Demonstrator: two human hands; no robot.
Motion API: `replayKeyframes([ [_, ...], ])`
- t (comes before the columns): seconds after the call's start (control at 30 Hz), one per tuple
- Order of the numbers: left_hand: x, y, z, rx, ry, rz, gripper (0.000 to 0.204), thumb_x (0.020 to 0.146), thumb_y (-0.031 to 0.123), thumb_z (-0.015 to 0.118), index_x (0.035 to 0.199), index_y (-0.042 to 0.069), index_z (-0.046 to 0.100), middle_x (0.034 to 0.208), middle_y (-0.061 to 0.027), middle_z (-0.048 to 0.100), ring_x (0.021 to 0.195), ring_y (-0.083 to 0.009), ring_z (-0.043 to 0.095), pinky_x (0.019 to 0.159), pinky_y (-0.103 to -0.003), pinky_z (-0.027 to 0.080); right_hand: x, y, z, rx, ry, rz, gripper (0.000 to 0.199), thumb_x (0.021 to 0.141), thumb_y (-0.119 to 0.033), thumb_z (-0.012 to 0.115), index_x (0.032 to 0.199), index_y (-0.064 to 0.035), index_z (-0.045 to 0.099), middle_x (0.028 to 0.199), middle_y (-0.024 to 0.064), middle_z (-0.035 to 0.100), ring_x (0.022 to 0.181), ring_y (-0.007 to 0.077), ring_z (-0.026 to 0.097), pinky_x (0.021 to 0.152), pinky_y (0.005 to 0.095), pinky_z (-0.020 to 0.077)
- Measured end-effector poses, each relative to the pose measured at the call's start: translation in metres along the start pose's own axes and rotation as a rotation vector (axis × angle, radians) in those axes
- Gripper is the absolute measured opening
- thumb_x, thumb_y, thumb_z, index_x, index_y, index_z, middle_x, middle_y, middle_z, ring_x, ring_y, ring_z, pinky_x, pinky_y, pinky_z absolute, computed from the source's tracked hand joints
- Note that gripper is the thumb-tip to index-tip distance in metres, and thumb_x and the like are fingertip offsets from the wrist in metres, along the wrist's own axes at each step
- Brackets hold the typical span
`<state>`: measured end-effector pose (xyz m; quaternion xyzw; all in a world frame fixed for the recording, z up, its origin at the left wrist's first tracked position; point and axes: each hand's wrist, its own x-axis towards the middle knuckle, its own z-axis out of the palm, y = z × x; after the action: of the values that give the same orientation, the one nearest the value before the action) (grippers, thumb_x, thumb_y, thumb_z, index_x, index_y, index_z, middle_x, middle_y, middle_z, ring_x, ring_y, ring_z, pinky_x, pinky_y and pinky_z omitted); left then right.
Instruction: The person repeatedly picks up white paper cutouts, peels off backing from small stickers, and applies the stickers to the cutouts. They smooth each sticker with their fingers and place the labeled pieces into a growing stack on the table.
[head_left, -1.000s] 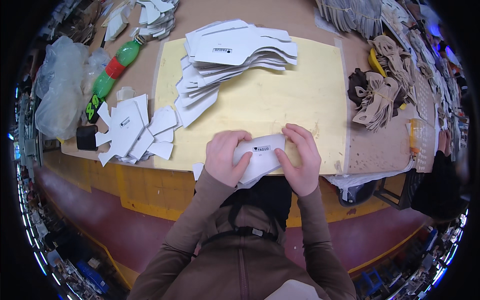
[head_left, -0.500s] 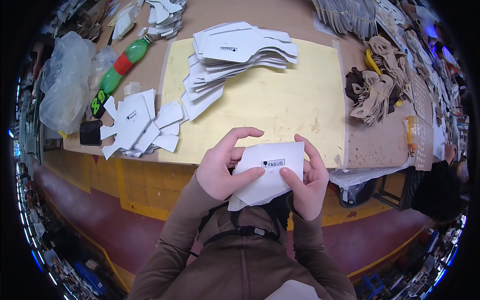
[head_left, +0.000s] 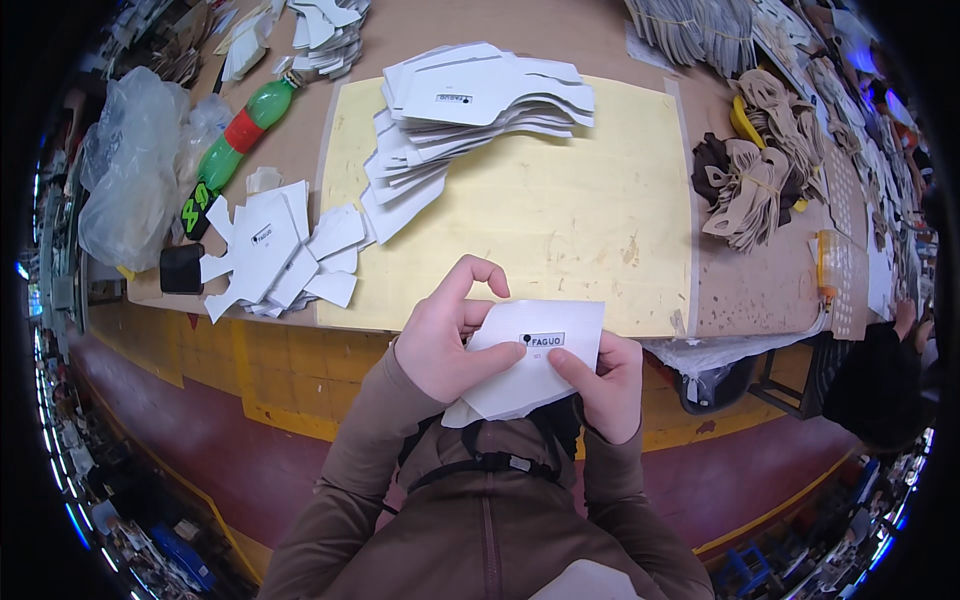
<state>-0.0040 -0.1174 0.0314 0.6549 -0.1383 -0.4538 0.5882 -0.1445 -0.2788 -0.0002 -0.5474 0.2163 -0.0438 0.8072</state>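
White card piece (head_left: 530, 365) being gripped by both hands, close to the chest, at the 6 o'clock edge of the workbench (head_left: 760, 290). Left hand (head_left: 445, 340) clasping its left edge, thumb pressing on the face, index finger arching over the top. Right hand (head_left: 600, 385) pinching the lower right edge, thumb lying across the front. Showing as a flat cut pattern shape, squared at the upper right, tapering to a point at the lower left, carrying a small dark printed mark near the top.

Lying beyond the hands, toward 12 o'clock: pale yellow cutting mat (head_left: 560, 210), covering much of the brown workbench. Resting on the mat's 11 o'clock corner: fanned stack of similar white pieces (head_left: 470, 110). Spreading just off the mat at 9 o'clock: loose scatter of smaller white pieces (head_left: 275, 250), beside a small black object (head_left: 182, 268). Lying further toward 10 o'clock: green plastic bottle (head_left: 235, 140) with a red band, next to a crumpled clear plastic bag (head_left: 130, 180). Sitting at 2 o'clock: bundles of tan and dark cut pieces (head_left: 745, 180). Running below the bench front: dark red floor (head_left: 200, 420); cluttering the rim: blurred workshop goods.
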Motion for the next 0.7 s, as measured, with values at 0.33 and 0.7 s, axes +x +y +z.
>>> replayKeyframes([
  [0.33,-0.001,-0.001,0.003,0.076,0.01,0.065,0.047,0.088,0.003,0.071,0.126,0.006,0.043,0.092,-0.0114,0.076,0.081,-0.0154,0.07,0.076,-0.029,0.054,-0.003,0.0,0.0,0.015,0.033,-0.022,0.022,0.094,-0.004,0.072,0.113,0.0079,0.072,0.101,0.0097,0.076,0.09,0.0105,0.069,0.079,0.0254,0.0545],
  [0.7,-0.015,-0.012,0.006,0.132,0.254,0.527,0.043,0.096,0.012,0.069,0.136,0.0,0.057,0.123,-0.0141,0.068,0.112,-0.0213,0.065,0.098,-0.032,0.049,0.001,-0.005,-0.002,-0.542,0.405,-0.563,0.023,0.088,0.001,0.072,0.11,0.0031,0.075,0.101,0.0123,0.074,0.088,0.0204,0.07,0.078,0.0291,0.0543],
])
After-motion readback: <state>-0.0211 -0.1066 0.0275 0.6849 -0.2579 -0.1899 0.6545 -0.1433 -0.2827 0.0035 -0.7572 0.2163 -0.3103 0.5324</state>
